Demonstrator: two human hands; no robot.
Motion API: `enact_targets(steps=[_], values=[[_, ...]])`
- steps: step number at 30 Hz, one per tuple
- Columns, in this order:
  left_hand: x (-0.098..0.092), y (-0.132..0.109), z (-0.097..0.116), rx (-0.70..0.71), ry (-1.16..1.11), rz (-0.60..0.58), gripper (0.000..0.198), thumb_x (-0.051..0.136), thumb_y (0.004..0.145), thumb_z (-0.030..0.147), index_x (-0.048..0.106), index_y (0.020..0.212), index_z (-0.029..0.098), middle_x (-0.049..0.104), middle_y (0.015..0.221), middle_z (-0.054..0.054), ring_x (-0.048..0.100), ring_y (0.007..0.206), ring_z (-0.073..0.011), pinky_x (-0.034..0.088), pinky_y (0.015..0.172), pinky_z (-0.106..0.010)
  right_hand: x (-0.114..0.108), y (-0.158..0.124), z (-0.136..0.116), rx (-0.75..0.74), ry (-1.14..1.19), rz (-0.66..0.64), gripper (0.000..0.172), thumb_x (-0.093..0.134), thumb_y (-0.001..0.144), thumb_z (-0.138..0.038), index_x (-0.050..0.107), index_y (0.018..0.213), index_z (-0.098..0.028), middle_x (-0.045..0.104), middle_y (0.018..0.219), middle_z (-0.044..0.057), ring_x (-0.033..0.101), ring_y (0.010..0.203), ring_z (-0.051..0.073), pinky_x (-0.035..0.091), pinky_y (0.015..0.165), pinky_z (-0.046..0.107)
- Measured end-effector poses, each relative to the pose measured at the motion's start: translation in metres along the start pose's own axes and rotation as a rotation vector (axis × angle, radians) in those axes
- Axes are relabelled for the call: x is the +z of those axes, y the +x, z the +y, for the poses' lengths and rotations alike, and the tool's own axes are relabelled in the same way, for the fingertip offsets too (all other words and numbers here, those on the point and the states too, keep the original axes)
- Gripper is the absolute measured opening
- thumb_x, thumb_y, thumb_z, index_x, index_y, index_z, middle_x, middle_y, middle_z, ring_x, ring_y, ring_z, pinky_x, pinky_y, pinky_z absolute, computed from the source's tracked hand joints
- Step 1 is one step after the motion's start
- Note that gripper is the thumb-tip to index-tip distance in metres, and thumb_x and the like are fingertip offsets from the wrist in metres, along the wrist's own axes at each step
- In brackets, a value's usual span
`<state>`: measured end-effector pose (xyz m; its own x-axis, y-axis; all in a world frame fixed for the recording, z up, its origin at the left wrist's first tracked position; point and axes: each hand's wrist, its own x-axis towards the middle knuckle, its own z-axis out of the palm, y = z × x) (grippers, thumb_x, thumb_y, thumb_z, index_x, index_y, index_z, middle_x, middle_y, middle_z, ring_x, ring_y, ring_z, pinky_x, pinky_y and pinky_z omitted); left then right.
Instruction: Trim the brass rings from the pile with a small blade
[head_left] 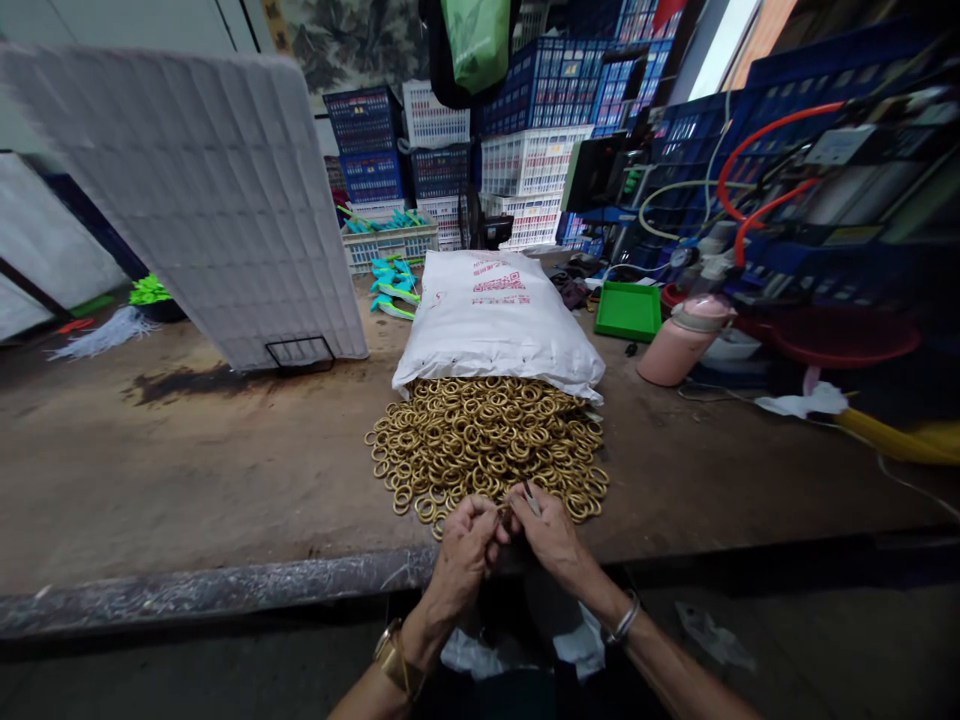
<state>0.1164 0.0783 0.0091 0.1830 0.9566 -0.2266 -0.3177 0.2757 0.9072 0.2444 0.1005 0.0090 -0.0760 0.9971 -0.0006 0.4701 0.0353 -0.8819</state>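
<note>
A heap of gold-coloured rings spills from under a white printed sack onto the table. At the heap's near edge, my left hand has its fingers pinched on a small gold ring, partly hidden by the fingertips. Close beside it on the right, my right hand is closed, with a small pointed metal tool between its thumb and fingers. Its fingertips meet the ring too. Both hands are just above the table's front edge.
A pale ribbed panel stands at the left on the wooden table. A green tray, a pink bottle and a red dish lie right of the sack. Stacked crates fill the back.
</note>
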Motion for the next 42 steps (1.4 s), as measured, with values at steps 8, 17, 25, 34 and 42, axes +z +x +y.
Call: enact_targets(steps=[8,17,25,34,42], values=[[0.007,0.0,0.005,0.0,0.065,0.083,0.027,0.056,0.071,0.042,0.044,0.073,0.018,0.05,0.053,0.006,0.034,0.036,-0.0027,0.022,0.036,-0.014,0.002,-0.008,0.006,-0.124,-0.544,-0.147,0.025,0.039,0.065,-0.003,0.051,0.081,-0.019,0.058,0.065,0.001,0.049,0.058,0.012,0.024,0.053,0.022],[0.004,-0.014,0.01,0.014,0.135,0.125,0.024,0.052,0.075,0.039,0.045,0.071,0.017,0.049,0.053,0.006,0.035,0.039,-0.0036,0.025,0.039,-0.015,0.002,-0.006,-0.003,-0.05,-0.725,-0.121,0.026,0.039,0.068,-0.001,0.052,0.085,-0.016,0.062,0.068,0.005,0.054,0.058,0.014,0.02,0.051,0.025],[0.005,-0.027,0.023,-0.05,-0.173,-0.009,0.027,0.057,0.074,0.041,0.043,0.077,0.018,0.049,0.056,0.006,0.033,0.038,-0.0024,0.022,0.036,-0.014,-0.002,0.003,-0.005,-0.054,-0.273,-0.068,0.021,0.033,0.081,-0.023,0.048,0.067,-0.019,0.051,0.056,-0.001,0.046,0.053,0.011,0.03,0.052,0.022],[-0.005,-0.013,0.014,-0.108,-0.341,-0.001,0.029,0.054,0.075,0.044,0.043,0.077,0.017,0.052,0.062,0.002,0.038,0.041,-0.003,0.024,0.036,-0.014,0.009,-0.003,-0.019,0.284,0.481,-0.32,0.034,0.041,0.076,-0.051,0.05,0.077,-0.018,0.039,0.049,-0.009,0.018,0.032,0.003,0.015,0.032,0.018],[-0.013,-0.011,0.006,-0.09,-0.286,0.068,0.035,0.064,0.068,0.04,0.039,0.066,0.017,0.048,0.058,0.004,0.036,0.041,-0.0023,0.022,0.036,-0.013,0.015,0.0,-0.008,0.186,0.343,-0.219,0.021,0.049,0.073,-0.037,0.054,0.076,-0.017,0.043,0.051,-0.007,0.032,0.041,0.005,0.027,0.039,0.018]])
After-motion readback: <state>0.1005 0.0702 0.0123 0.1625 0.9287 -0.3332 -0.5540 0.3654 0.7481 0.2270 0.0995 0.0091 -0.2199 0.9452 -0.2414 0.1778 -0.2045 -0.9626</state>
